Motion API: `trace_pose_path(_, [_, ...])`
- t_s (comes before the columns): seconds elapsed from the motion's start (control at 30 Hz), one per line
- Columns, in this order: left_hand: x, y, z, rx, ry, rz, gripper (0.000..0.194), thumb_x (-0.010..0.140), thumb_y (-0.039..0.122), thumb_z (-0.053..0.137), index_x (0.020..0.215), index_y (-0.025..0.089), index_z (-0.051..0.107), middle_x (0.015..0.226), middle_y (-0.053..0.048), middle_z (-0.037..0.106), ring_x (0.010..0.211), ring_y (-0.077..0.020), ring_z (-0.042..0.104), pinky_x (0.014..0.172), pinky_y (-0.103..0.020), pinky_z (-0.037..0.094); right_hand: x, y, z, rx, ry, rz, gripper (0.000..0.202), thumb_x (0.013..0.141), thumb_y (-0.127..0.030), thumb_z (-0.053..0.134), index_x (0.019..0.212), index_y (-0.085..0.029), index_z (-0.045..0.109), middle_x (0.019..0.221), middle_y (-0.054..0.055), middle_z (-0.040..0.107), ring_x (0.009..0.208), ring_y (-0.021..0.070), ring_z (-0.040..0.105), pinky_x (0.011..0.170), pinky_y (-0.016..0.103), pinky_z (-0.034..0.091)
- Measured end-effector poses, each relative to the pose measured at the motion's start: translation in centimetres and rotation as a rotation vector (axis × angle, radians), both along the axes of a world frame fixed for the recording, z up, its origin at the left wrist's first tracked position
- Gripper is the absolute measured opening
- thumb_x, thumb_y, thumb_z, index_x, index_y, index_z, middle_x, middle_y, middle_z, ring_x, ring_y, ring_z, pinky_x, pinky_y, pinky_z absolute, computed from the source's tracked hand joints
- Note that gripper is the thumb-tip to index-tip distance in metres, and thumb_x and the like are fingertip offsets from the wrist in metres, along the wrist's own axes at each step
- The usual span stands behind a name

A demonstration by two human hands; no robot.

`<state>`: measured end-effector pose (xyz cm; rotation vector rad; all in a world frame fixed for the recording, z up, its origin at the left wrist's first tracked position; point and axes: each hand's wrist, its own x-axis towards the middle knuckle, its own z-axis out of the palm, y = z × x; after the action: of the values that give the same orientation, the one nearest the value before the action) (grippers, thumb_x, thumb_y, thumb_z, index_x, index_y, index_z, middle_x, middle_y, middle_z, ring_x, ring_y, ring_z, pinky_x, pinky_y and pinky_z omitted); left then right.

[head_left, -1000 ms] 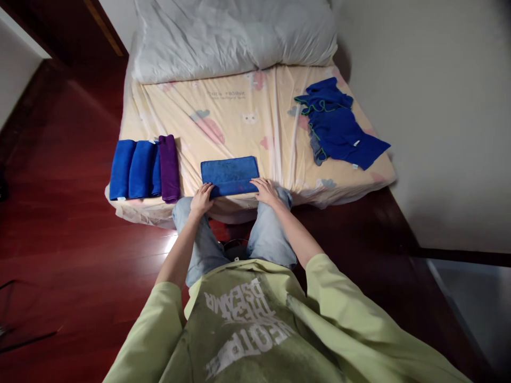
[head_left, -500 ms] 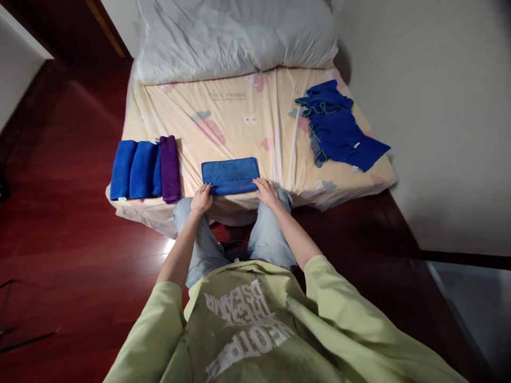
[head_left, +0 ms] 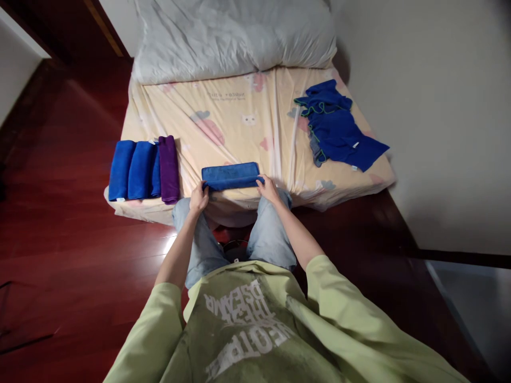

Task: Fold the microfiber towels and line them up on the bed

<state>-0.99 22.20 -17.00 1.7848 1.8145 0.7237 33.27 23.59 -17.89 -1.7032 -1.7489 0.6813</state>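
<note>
A folded blue towel point(head_left: 230, 174) lies at the front edge of the bed, its near side raised in a fold. My left hand point(head_left: 198, 197) pinches the near left corner of that fold. At the near right corner, my right hand point(head_left: 267, 188) grips the same towel between thumb and fingers. To the left lie several rolled or folded blue towels point(head_left: 140, 169) side by side, with a purple towel point(head_left: 170, 170) against them. A loose heap of blue towels point(head_left: 339, 127) with green edging spreads over the bed's right side.
The bed point(head_left: 235, 119) has a cream sheet with carrot and rabbit prints. A big pale grey bundled quilt point(head_left: 235, 40) covers its far end. A white wall point(head_left: 431, 117) stands at the right, and dark red flooring point(head_left: 67, 223) runs along the left.
Both hands have lifted the towel's near edge and folded it away from me, so the towel now looks narrower. The other towels have stayed put.
</note>
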Motion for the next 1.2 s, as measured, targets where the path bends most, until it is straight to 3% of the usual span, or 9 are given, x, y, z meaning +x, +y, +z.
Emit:
trace_pose_path(0.43, [0.4, -0.1, 0.0, -0.016, 0.067, -0.006, 0.041, 0.100, 0.030, 0.042, 0.136, 0.016, 0.058, 0.130, -0.020, 0.069, 0.123, -0.0339, 0.066, 0.110, -0.048, 0.049, -0.3, -0.2, 0.7, -0.060, -0.079, -0.037, 0.035, 0.103, -0.038, 0.054, 0.135, -0.027, 0.063, 0.126, 0.009, 0.074, 0.122, 0.0287, 0.068, 0.108, 0.045, 0.054])
trace_pose_path(0.73, [0.5, -0.3, -0.5, -0.013, 0.128, 0.004, 0.039, 0.097, 0.030, 0.046, 0.131, 0.019, 0.063, 0.129, -0.018, 0.068, 0.121, -0.0354, 0.066, 0.109, -0.051, 0.051, -0.6, 0.0, -0.1, -0.130, -0.165, -0.064, 0.033, 0.101, -0.036, 0.058, 0.132, -0.026, 0.066, 0.120, 0.011, 0.075, 0.112, 0.0318, 0.071, 0.104, 0.048, 0.055])
trace_pose_path(0.93, [0.6, -0.3, -0.8, -0.021, 0.144, 0.026, 0.038, 0.096, 0.031, 0.049, 0.130, 0.021, 0.064, 0.126, -0.016, 0.069, 0.118, -0.0352, 0.067, 0.106, -0.050, 0.053, -0.7, 0.0, -0.4, -0.126, -0.162, -0.079, 0.033, 0.099, -0.034, 0.062, 0.131, -0.027, 0.067, 0.119, 0.011, 0.075, 0.110, 0.0313, 0.071, 0.103, 0.047, 0.056])
trace_pose_path(1.2, [0.8, -0.4, -0.7, -0.041, 0.185, 0.022, 0.040, 0.098, 0.031, 0.048, 0.134, 0.019, 0.062, 0.128, -0.019, 0.065, 0.121, -0.0367, 0.064, 0.107, -0.050, 0.052, -0.7, -0.1, 0.2, -0.017, -0.157, -0.028, 0.037, 0.093, -0.021, 0.064, 0.131, -0.020, 0.064, 0.133, 0.014, 0.068, 0.125, 0.0292, 0.063, 0.112, 0.045, 0.051])
